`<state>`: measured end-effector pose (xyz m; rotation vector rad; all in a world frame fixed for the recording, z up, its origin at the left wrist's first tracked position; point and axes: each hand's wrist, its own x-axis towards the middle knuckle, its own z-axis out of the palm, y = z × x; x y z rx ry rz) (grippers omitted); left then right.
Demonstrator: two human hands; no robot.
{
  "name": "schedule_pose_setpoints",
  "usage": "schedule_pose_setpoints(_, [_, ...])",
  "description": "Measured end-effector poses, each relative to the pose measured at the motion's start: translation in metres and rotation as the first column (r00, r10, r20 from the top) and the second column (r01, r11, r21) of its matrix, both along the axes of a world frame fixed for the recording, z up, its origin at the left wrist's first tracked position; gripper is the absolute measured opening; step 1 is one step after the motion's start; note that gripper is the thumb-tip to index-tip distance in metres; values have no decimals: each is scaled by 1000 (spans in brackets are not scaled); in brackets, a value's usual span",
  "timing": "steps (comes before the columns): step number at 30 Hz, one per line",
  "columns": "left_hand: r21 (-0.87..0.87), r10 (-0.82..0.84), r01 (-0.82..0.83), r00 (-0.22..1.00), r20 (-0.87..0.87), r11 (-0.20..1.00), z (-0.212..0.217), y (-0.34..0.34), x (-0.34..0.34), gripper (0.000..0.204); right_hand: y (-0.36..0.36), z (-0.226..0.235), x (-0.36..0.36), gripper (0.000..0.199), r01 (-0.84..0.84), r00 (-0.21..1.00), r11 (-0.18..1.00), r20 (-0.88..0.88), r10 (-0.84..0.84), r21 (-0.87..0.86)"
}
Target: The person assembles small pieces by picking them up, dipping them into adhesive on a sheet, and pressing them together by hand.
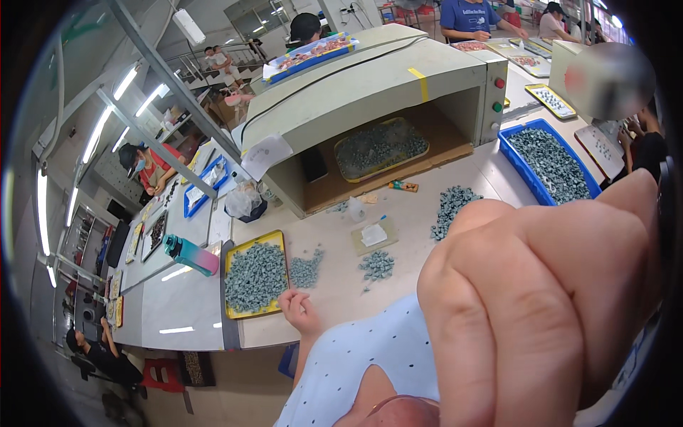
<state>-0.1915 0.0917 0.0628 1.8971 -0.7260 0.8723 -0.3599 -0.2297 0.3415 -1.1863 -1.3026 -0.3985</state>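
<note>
My left hand (299, 311) is by the near right corner of a yellow-rimmed tray (282, 265), its fingers loosely curled and apart, with nothing visible in them. Small grey-green pieces (256, 279) fill that tray. Beside it on the table lie two loose piles of similar pieces, a left one (306, 269) and a middle one (376, 265). Very large and close, my right hand (526, 285) covers the lower right, fingers bent and pressed together. Its fingertips are out of sight, so whatever they may hold is hidden. Part of another pile (455, 204) shows behind it.
A box-shaped machine (341, 92) stands ahead, a tray of pieces (380, 151) inside its opening. Right of it is a full blue bin (509, 142). A teal-pink bottle (191, 255) and a small pad with white paper (373, 235) are on the table. Other people work around.
</note>
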Motion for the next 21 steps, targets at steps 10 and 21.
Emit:
schedule_pose_setpoints(10, [55,10,-13,998,62,998,0,18,-1,14,17,-18,15,15,-156,988,987,-3,156,-46])
schedule_pose_setpoints(21, [335,137,-190,975,176,923,-64,88,-25,27,54,-80,93,23,-515,786,825,-511,347,-232])
